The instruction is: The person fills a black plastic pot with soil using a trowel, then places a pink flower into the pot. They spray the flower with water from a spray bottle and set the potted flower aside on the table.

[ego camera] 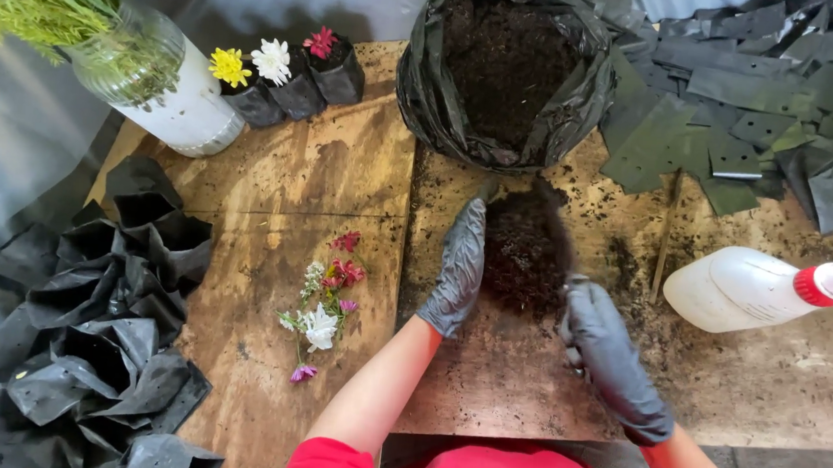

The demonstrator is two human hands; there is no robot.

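Small black grow bag (527, 254), brimful of dark soil, lying at table (342, 172) centre; long axis 6 to 12 o'clock, mouth toward the big soil sack (507, 71) at 12. Left hand (458, 273), gloved, flat against the bag's 9 o'clock side; right hand (612, 357) cupped at its 4 o'clock corner, holding it between them. Bag's wall mostly hidden by soil and gloves. Loose cut flowers (323, 301) at 9 o'clock, spray bottle (763, 289) at 3, partly cut off.
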